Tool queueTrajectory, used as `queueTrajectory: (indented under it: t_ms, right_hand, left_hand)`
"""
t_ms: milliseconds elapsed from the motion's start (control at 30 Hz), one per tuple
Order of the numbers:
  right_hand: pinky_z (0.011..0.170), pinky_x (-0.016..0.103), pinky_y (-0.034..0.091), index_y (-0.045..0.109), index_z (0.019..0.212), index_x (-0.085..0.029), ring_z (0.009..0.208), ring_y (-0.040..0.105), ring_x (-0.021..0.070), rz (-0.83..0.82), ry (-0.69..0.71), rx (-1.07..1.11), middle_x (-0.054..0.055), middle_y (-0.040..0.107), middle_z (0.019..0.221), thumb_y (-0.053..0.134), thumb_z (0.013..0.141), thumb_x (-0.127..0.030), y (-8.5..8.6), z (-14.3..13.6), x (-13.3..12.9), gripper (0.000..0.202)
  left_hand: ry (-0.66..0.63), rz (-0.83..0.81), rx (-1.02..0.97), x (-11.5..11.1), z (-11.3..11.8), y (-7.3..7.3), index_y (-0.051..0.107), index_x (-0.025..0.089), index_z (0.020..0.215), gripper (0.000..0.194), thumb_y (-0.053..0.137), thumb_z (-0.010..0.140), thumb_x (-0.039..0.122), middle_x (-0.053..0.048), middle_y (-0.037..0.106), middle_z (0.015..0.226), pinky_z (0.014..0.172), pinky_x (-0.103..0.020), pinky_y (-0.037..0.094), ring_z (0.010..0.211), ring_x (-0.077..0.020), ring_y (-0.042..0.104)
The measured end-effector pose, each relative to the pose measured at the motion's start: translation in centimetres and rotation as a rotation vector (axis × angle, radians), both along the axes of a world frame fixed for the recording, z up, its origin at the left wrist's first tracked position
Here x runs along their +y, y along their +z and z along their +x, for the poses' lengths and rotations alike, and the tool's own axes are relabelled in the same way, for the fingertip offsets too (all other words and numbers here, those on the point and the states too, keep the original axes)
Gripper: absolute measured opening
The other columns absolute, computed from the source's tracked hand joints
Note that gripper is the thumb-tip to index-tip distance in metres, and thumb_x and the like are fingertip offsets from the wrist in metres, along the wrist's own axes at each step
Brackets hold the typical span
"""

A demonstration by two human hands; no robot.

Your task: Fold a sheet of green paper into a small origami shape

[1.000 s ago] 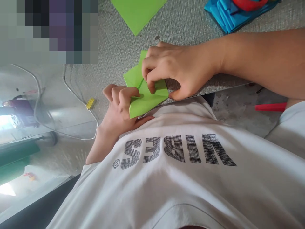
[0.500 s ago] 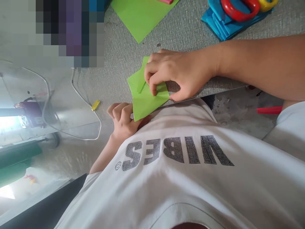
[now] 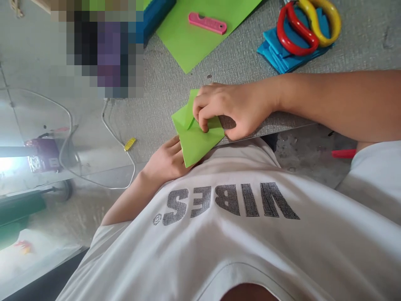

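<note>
A folded piece of green paper (image 3: 197,146) lies at the table's front edge, with a narrow folded flap on its upper side. My right hand (image 3: 227,109) rests over it from the right, fingers curled and pressed on the paper. Its thumb is at the paper's right corner, by the table edge. My left hand (image 3: 167,161) is at the paper's left side. Its fingers run beneath the paper's edge, so their tips are hidden and I cannot tell how they are bent.
Beyond my hands lies a larger green sheet (image 3: 178,46) with a pink cutter (image 3: 207,23) on it. Scissors with red and yellow handles (image 3: 297,33) lie on a folded blue piece (image 3: 282,58). A white cable (image 3: 67,113) with a yellow tag (image 3: 129,144) runs at the left.
My left hand's fingers have slid under the paper's edge; before, they were bent beside it. My right hand stays on the paper. The view has shifted, showing more of the cutter and scissors.
</note>
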State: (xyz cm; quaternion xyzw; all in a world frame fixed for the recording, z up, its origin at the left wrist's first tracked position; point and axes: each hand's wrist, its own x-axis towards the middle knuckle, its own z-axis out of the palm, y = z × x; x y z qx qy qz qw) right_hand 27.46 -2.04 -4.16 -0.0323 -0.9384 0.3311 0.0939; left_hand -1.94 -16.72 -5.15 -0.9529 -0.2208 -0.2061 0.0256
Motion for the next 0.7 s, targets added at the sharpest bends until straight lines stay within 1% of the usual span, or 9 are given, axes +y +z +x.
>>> queueTrajectory:
  t_ms: [33, 100, 200, 267, 333, 433, 533, 600, 700]
  right_hand:
    - [0.125, 0.052, 0.050, 0.081, 0.125, -0.018, 0.139, 0.060, 0.0284, -0.009, 0.000, 0.004, -0.003, 0.073, 0.139, 0.067, 0.098, -0.033, 0.0, 0.0, 0.0, 0.034]
    - [0.126, 0.052, 0.049, 0.081, 0.125, -0.017, 0.140, 0.060, 0.0282, -0.026, -0.001, -0.005, -0.003, 0.074, 0.139, 0.063, 0.101, -0.030, 0.3, 0.0, 0.0, 0.033]
    - [0.126, 0.051, 0.051, 0.081, 0.123, -0.018, 0.141, 0.064, 0.0282, -0.048, -0.019, -0.040, 0.002, 0.078, 0.139, 0.067, 0.100, -0.016, 0.9, -0.1, -0.1, 0.027]
    - [0.128, 0.048, 0.051, 0.080, 0.122, -0.019, 0.140, 0.065, 0.0269, -0.059, -0.023, -0.066, 0.004, 0.080, 0.139, 0.065, 0.098, -0.007, 1.3, -0.2, -0.1, 0.031]
    - [0.130, 0.046, 0.049, 0.079, 0.120, -0.019, 0.138, 0.065, 0.0251, -0.072, -0.021, -0.078, 0.005, 0.081, 0.139, 0.060, 0.095, -0.001, 1.5, -0.3, 0.0, 0.036]
    - [0.132, 0.047, 0.048, 0.077, 0.117, -0.020, 0.132, 0.067, 0.0243, -0.089, -0.018, -0.066, 0.005, 0.082, 0.135, 0.056, 0.090, 0.004, 1.7, -0.4, 0.3, 0.042]
    - [0.129, 0.049, 0.051, 0.076, 0.113, -0.023, 0.127, 0.071, 0.0251, -0.108, -0.012, -0.044, 0.005, 0.082, 0.129, 0.056, 0.084, 0.005, 1.8, -0.3, 0.5, 0.044]
    - [0.127, 0.048, 0.053, 0.075, 0.112, -0.024, 0.128, 0.072, 0.0262, -0.123, -0.004, -0.030, 0.005, 0.082, 0.129, 0.057, 0.083, 0.005, 1.8, -0.2, 0.6, 0.045]
    - [0.124, 0.046, 0.054, 0.075, 0.112, -0.024, 0.131, 0.071, 0.0278, -0.147, -0.005, -0.022, 0.005, 0.082, 0.130, 0.058, 0.081, 0.006, 1.8, 0.0, 0.7, 0.047]
  left_hand:
    - [-0.004, 0.053, -0.004, 0.2, 0.2, 0.0, 0.080, 0.022, 0.136, 0.022, 0.080, 0.114, 0.020, -0.006, 0.086, 0.110, 0.095, -0.042, 0.073, 0.107, -0.0267, 0.085]
    - [0.030, 0.120, 0.036, 0.4, 0.5, -0.1, 0.079, 0.022, 0.134, 0.019, 0.079, 0.116, 0.024, -0.008, 0.085, 0.110, 0.096, -0.043, 0.072, 0.107, -0.0274, 0.083]
    - [0.140, 0.112, 0.131, 0.2, 0.8, -0.4, 0.079, 0.023, 0.136, 0.020, 0.077, 0.118, 0.034, -0.010, 0.085, 0.118, 0.105, -0.049, 0.068, 0.115, -0.0305, 0.081]
    - [0.189, 0.107, 0.139, 0.0, 0.8, -0.7, 0.077, 0.022, 0.137, 0.024, 0.074, 0.119, 0.038, -0.013, 0.084, 0.123, 0.108, -0.051, 0.066, 0.117, -0.0322, 0.079]
    - [0.204, 0.095, 0.121, 0.0, 0.8, -0.9, 0.076, 0.021, 0.136, 0.024, 0.073, 0.120, 0.039, -0.014, 0.083, 0.126, 0.109, -0.051, 0.065, 0.117, -0.0325, 0.077]
    - [0.223, 0.010, 0.137, 0.3, 0.9, -0.9, 0.076, 0.024, 0.131, 0.019, 0.070, 0.120, 0.038, -0.014, 0.082, 0.134, 0.109, -0.052, 0.061, 0.121, -0.0341, 0.074]
    - [0.229, -0.094, 0.156, 0.7, 0.8, -0.7, 0.075, 0.024, 0.136, 0.024, 0.066, 0.119, 0.038, -0.016, 0.079, 0.141, 0.108, -0.053, 0.059, 0.123, -0.0363, 0.071]
    - [0.221, -0.141, 0.142, 1.1, 0.8, -0.6, 0.074, 0.022, 0.139, 0.028, 0.067, 0.117, 0.037, -0.017, 0.078, 0.140, 0.107, -0.053, 0.058, 0.124, -0.0373, 0.070]
    - [0.220, -0.234, 0.160, 1.5, 0.8, -0.4, 0.075, 0.023, 0.139, 0.030, 0.067, 0.114, 0.037, -0.015, 0.077, 0.139, 0.111, -0.054, 0.055, 0.128, -0.0387, 0.068]
